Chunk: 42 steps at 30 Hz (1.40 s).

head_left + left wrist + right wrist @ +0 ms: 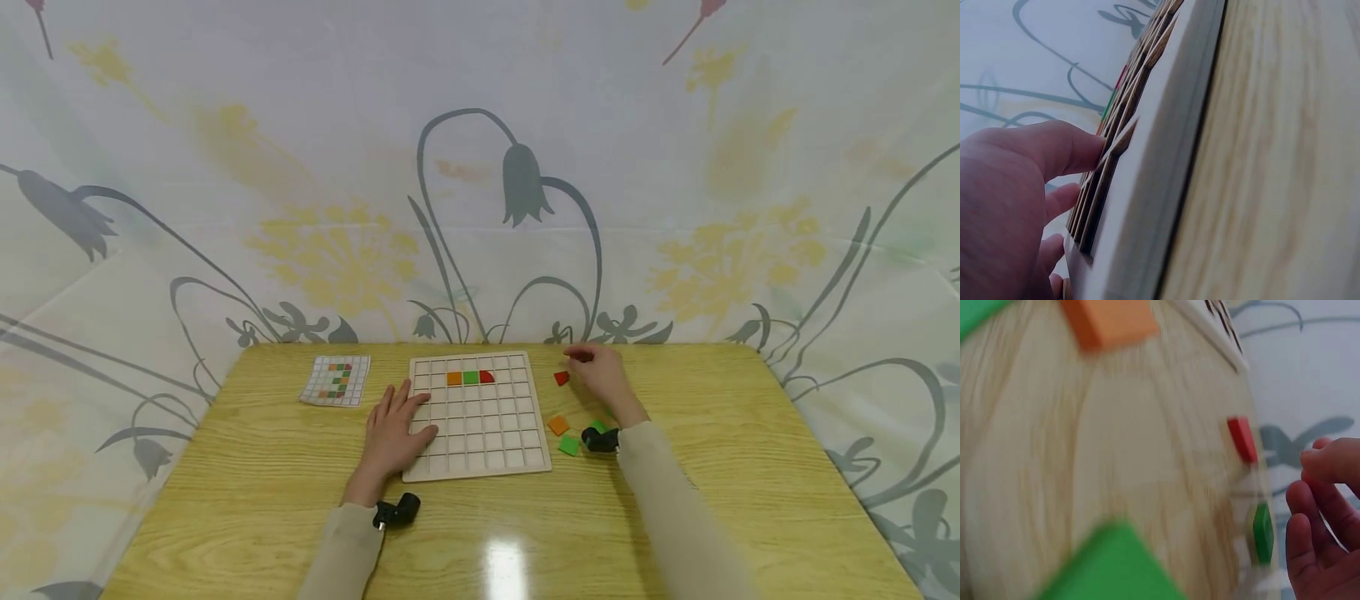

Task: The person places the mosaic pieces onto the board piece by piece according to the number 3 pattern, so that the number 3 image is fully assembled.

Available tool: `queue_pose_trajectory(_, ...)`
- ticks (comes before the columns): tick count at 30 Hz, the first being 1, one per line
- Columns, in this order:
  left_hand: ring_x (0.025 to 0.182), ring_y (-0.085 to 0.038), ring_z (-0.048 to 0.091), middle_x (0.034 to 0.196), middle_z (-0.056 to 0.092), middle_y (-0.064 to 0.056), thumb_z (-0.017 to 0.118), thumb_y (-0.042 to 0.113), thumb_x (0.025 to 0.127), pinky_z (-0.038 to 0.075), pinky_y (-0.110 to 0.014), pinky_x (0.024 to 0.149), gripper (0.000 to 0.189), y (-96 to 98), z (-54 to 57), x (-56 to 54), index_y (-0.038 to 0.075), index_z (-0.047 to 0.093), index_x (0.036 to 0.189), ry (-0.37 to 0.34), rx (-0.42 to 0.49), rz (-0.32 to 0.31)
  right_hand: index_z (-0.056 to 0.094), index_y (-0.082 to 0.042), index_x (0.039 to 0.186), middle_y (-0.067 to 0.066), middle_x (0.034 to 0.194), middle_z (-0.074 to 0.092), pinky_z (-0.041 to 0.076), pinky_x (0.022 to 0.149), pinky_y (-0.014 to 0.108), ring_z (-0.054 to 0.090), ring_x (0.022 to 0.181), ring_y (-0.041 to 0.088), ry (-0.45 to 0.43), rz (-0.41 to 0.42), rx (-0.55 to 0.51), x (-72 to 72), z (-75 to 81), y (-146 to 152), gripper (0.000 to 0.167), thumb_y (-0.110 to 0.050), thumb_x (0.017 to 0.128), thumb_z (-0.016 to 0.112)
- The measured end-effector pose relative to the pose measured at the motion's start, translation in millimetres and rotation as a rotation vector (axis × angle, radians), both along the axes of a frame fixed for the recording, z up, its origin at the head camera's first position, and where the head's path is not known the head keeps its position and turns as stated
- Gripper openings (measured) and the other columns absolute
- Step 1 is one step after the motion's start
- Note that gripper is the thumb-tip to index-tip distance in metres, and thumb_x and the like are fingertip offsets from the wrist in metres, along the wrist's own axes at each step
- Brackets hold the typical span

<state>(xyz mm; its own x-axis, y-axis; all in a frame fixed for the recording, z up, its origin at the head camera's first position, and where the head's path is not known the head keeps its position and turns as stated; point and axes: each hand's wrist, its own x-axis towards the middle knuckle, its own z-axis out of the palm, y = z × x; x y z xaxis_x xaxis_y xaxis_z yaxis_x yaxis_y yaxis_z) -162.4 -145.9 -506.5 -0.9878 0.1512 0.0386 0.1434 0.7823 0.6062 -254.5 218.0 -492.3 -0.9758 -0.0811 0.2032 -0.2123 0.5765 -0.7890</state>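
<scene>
My left hand rests with spread fingers on the left edge of a white grid board. In the left wrist view its thumb lies over the board's slotted rim. On an upper row of the board sit an orange square, a green square and a red rounded piece. My right hand hovers right of the board, fingers loosely bent, with nothing visible in them. Just left of it lies a loose red piece. A green piece lies close to its fingers in the right wrist view.
A loose orange square and a green square lie beside the board's right edge, with another green piece partly behind the right wrist camera. Left of the board is a paper card printed with a coloured grid pattern. A patterned curtain hangs behind the table.
</scene>
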Motion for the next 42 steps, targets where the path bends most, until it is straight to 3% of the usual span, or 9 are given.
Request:
queue_pose_trajectory(3, 0.150, -0.039, 0.007, 0.163, 0.022, -0.015, 0.065, 0.030, 0.091, 0.007, -0.062, 0.115, 0.055, 1.1, -0.6, 0.1, 0.012, 0.054, 0.143, 0.009, -0.002, -0.004, 0.071, 0.005, 0.111, 0.020, 0.106, 0.070, 0.053, 0.081, 0.043, 0.065, 0.095, 0.034, -0.004, -0.007, 0.028, 2.6, -1.8, 17, 0.021, -0.003, 0.093, 0.063)
queue_pose_trajectory(9, 0.150, -0.041, 0.009, 0.162, 0.023, -0.016, 0.065, 0.029, 0.091, 0.007, -0.063, 0.114, 0.055, 2.1, -2.5, -0.2, 0.012, 0.054, 0.143, 0.024, 0.014, -0.015, 0.069, 0.001, 0.121, 0.021, 0.123, 0.065, 0.048, 0.094, 0.052, 0.060, 0.111, 0.039, -0.136, 0.017, 0.063, 8.0, -5.4, 41, 0.029, -0.007, 0.094, 0.067)
queue_pose_trajectory(14, 0.151, -0.038, 0.004, 0.164, 0.019, -0.013, 0.064, 0.032, 0.094, 0.005, -0.061, 0.116, 0.058, -0.3, -4.0, -1.6, 0.013, 0.051, 0.146, -0.004, -0.008, -0.011, 0.062, -0.001, 0.133, 0.021, 0.134, 0.059, 0.040, 0.104, 0.054, 0.053, 0.123, 0.041, -0.234, 0.076, 0.028, 9.3, -2.9, 44, 0.041, -0.010, 0.093, 0.068)
queue_pose_trajectory(31, 0.150, -0.038, 0.005, 0.164, 0.020, -0.014, 0.064, 0.030, 0.093, 0.005, -0.062, 0.115, 0.057, 1.0, -2.4, -3.0, 0.013, 0.052, 0.145, -0.001, 0.007, -0.012, 0.063, 0.001, 0.131, 0.021, 0.131, 0.062, 0.044, 0.101, 0.052, 0.055, 0.121, 0.039, -0.207, 0.030, 0.019, 5.9, -4.0, 43, 0.043, -0.004, 0.089, 0.070)
queue_pose_trajectory(36, 0.151, -0.038, 0.004, 0.164, 0.019, -0.014, 0.065, 0.030, 0.093, 0.004, -0.061, 0.115, 0.057, -2.6, -1.1, -1.1, 0.013, 0.052, 0.145, -0.004, 0.014, -0.005, 0.065, 0.003, 0.128, 0.022, 0.127, 0.063, 0.046, 0.098, 0.051, 0.058, 0.116, 0.040, -0.190, 0.023, 0.066, 5.2, -3.7, 38, 0.040, -0.005, 0.089, 0.070)
queue_pose_trajectory(42, 0.151, -0.038, 0.003, 0.164, 0.018, -0.014, 0.065, 0.030, 0.093, 0.004, -0.062, 0.115, 0.057, -2.2, -1.4, -0.8, 0.013, 0.052, 0.145, -0.008, 0.026, -0.012, 0.066, 0.003, 0.126, 0.023, 0.124, 0.065, 0.049, 0.094, 0.050, 0.061, 0.112, 0.038, -0.230, 0.011, 0.164, 8.5, 2.1, 36, 0.039, -0.010, 0.090, 0.070)
